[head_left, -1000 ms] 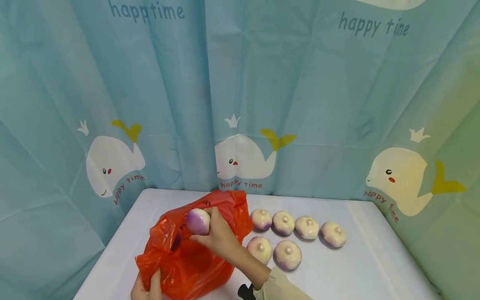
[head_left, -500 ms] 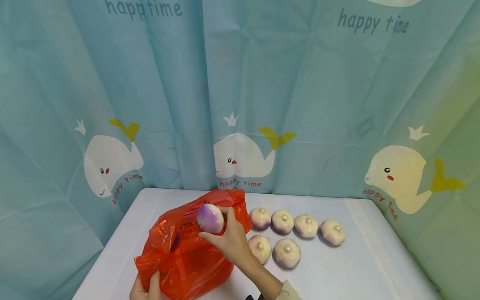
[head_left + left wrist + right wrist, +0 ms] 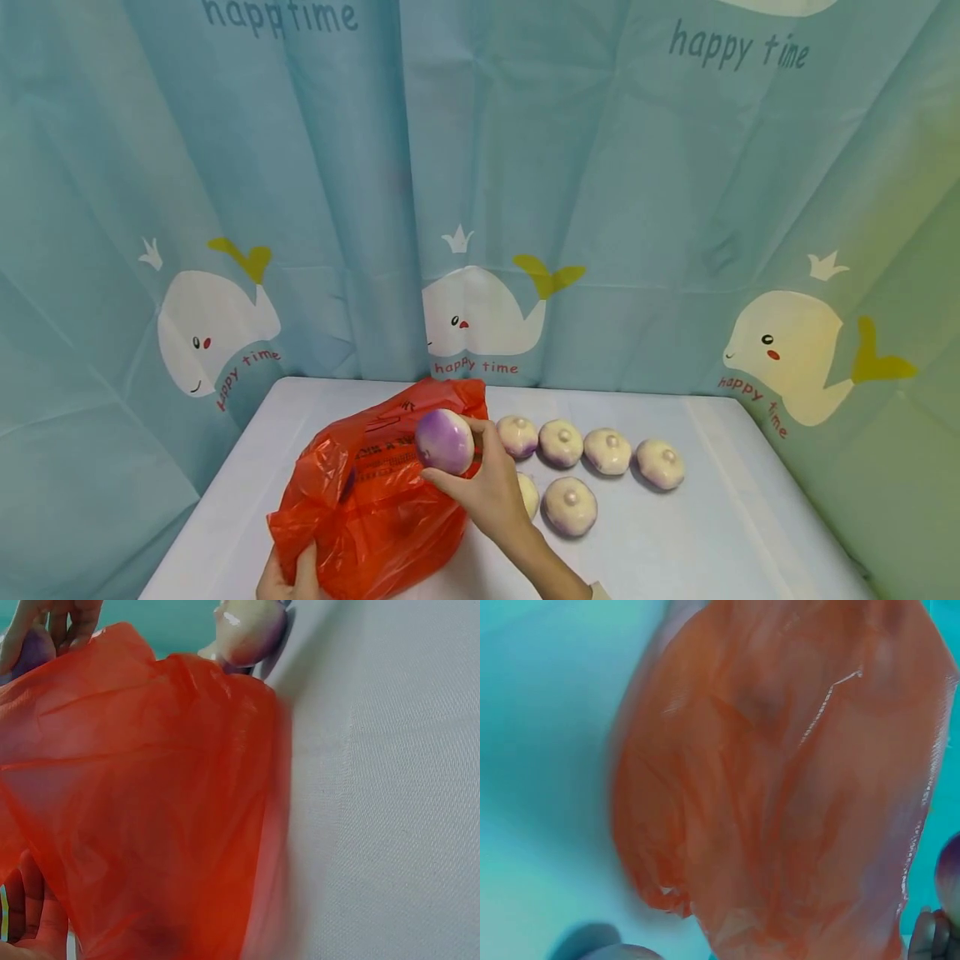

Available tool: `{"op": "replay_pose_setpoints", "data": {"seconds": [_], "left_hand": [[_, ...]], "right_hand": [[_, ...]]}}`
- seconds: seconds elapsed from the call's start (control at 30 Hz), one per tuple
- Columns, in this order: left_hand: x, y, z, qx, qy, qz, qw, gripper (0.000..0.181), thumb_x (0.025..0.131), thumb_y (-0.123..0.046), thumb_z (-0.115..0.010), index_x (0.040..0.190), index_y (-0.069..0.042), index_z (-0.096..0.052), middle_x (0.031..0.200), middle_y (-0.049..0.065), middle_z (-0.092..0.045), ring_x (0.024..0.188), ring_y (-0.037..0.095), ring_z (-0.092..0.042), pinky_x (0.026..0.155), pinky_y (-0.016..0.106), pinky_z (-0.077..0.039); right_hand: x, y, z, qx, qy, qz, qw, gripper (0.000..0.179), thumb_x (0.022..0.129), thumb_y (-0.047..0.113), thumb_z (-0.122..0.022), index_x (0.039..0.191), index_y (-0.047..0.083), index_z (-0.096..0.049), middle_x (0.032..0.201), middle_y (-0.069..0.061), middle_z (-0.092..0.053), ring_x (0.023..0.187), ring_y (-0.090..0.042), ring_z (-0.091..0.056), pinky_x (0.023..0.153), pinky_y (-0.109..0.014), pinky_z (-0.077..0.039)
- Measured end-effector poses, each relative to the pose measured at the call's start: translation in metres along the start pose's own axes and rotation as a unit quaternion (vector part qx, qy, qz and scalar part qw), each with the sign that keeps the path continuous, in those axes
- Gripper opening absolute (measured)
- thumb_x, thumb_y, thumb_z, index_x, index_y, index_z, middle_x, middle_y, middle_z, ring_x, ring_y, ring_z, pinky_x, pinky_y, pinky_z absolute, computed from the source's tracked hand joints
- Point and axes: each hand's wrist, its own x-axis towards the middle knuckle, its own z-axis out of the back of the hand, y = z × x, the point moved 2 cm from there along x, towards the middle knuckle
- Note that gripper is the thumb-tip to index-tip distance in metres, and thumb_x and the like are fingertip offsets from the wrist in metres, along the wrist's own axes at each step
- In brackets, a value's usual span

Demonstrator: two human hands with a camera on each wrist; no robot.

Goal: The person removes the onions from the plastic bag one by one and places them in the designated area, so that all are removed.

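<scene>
A red plastic bag (image 3: 405, 525) lies on the table at left of centre in the head view. My left hand (image 3: 288, 577) grips its gathered edge at the near left. Between thumb and fingers, my right hand (image 3: 491, 487) holds a purple-and-white turnip (image 3: 445, 442) in front of the bag's printed side. Something dark purple (image 3: 348, 483) shows at the bag's opening; most of it is hidden. The bag (image 3: 165, 795) fills much of the left wrist view, with the right hand (image 3: 71, 621) at its top left. In the right wrist view, the held turnip (image 3: 950, 881) is partly cut off.
To the right of the bag, several turnips (image 3: 607, 452) lie in a back row. Closer in are another turnip (image 3: 570, 507) and one (image 3: 528, 496) partly covered by my right hand. A blue curtain (image 3: 637, 208) with whale prints hangs behind the white table (image 3: 720, 533).
My right hand has moved rightward with the turnip, which has turned to show more of its purple side. My left hand keeps its hold on the bag.
</scene>
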Motion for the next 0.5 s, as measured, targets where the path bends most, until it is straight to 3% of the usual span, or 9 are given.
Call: {"op": "replay_pose_setpoints", "data": {"seconds": [0.27, 0.5], "left_hand": [[0.000, 0.000, 0.000, 0.008, 0.015, 0.003, 0.9998, 0.051, 0.100, -0.030, -0.044, 0.139, 0.002, -0.039, 0.128, 0.029, -0.049, 0.098, 0.041, -0.054, 0.078, 0.057, -0.050], [0.001, -0.002, -0.002, 0.021, 0.030, 0.015, 0.9992, 0.055, 0.102, -0.030, -0.040, 0.144, 0.004, -0.028, 0.132, 0.031, -0.043, 0.105, 0.049, -0.047, 0.088, 0.064, -0.037]], "right_hand": [[-0.005, -0.005, 0.008, -0.013, -0.032, -0.017, 0.9993, 0.066, 0.070, 0.035, -0.083, 0.123, 0.019, -0.047, 0.096, 0.003, -0.062, 0.085, -0.013, -0.056, 0.068, -0.028, -0.050], [-0.010, -0.016, 0.017, -0.017, -0.034, -0.039, 0.9985, 0.066, 0.072, 0.033, -0.082, 0.124, 0.015, -0.046, 0.099, -0.002, -0.066, 0.083, -0.013, -0.059, 0.071, -0.032, -0.050]]}}
